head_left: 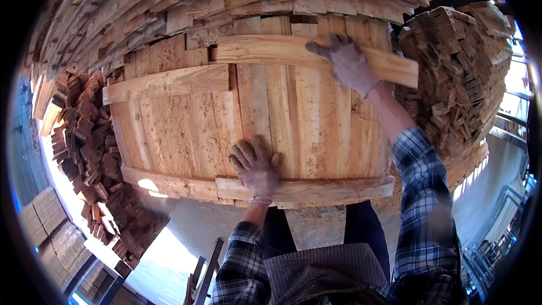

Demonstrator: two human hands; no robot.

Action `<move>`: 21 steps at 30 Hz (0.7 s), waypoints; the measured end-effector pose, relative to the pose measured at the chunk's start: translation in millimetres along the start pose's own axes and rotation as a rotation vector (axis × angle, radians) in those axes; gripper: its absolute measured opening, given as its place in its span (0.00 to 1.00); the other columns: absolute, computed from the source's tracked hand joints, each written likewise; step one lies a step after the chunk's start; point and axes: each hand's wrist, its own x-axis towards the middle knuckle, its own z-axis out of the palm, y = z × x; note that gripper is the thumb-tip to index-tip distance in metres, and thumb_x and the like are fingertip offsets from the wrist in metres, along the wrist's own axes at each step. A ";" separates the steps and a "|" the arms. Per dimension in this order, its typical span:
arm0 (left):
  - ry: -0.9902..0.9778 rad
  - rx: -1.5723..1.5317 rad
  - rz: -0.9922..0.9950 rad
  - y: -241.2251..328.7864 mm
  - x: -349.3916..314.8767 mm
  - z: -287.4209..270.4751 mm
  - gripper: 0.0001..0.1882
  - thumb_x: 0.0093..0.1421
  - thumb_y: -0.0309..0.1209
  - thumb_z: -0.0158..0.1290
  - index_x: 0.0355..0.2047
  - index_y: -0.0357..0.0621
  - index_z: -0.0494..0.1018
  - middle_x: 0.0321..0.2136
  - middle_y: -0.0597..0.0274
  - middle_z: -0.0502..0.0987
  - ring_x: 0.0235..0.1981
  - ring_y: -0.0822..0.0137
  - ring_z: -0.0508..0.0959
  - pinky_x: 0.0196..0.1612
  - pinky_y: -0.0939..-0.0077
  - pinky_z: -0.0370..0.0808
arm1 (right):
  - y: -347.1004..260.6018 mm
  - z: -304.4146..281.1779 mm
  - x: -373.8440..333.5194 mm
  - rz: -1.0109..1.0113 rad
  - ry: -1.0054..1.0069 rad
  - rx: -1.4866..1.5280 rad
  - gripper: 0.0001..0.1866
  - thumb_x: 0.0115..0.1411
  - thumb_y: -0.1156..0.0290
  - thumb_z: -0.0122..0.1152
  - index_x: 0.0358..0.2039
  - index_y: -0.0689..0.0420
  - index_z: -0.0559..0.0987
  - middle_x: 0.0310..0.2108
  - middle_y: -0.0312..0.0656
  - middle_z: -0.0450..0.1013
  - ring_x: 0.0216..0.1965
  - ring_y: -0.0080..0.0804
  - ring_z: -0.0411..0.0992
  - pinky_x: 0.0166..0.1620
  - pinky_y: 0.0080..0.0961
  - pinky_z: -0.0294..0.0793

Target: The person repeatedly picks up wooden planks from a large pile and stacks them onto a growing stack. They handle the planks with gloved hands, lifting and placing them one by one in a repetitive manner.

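Observation:
Pale boards lie side by side as a wooden surface [186, 130] dusted with sawdust. My gloved left hand [257, 170] rests on it near the front edge, fingers spread, its wrist over a front plank [322, 190]. At the far right, my gloved right hand [349, 66] grips a long wooden plank [265, 49] from above, its fingers over the far edge. That plank lies crosswise over the boards, its right end slightly blurred. A shorter crosswise plank [169, 83] lies at the far left, and another front plank [169, 183] lies at the near left.
Stacked wood [226, 5] rises along the far side. A heap of wood blocks [446, 68] stands at the right, with more reddish-brown pieces [90, 135] at the left. Bundled tan stacks [51, 220] stand at the lower left, near a dark metal frame [208, 271].

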 end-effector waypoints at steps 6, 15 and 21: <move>-0.033 -0.032 0.031 18.5 -2.4 -8.3 0.41 0.58 0.50 0.51 0.66 0.45 0.51 0.63 0.35 0.52 0.66 0.38 0.47 0.66 0.42 0.46 | 8.2 31.9 9.3 0.062 0.209 0.307 0.33 0.54 0.75 0.48 0.60 0.28 0.67 0.50 0.48 0.67 0.46 0.42 0.70 0.42 0.36 0.71; 0.001 0.142 0.017 14.1 -1.4 6.3 0.41 0.62 0.59 0.37 0.68 0.48 0.47 0.66 0.37 0.46 0.67 0.39 0.47 0.67 0.46 0.42 | -3.2 19.1 -18.3 0.269 0.255 0.432 0.31 0.55 0.68 0.55 0.61 0.39 0.65 0.55 0.49 0.65 0.55 0.48 0.66 0.56 0.44 0.65; 0.063 0.341 0.031 10.3 -0.9 -4.2 0.39 0.63 0.60 0.36 0.67 0.51 0.48 0.63 0.38 0.55 0.63 0.41 0.57 0.63 0.50 0.55 | 12.4 -6.0 -217.6 0.483 0.065 1.124 0.38 0.51 0.65 0.62 0.63 0.47 0.60 0.44 0.53 0.72 0.40 0.47 0.74 0.44 0.42 0.74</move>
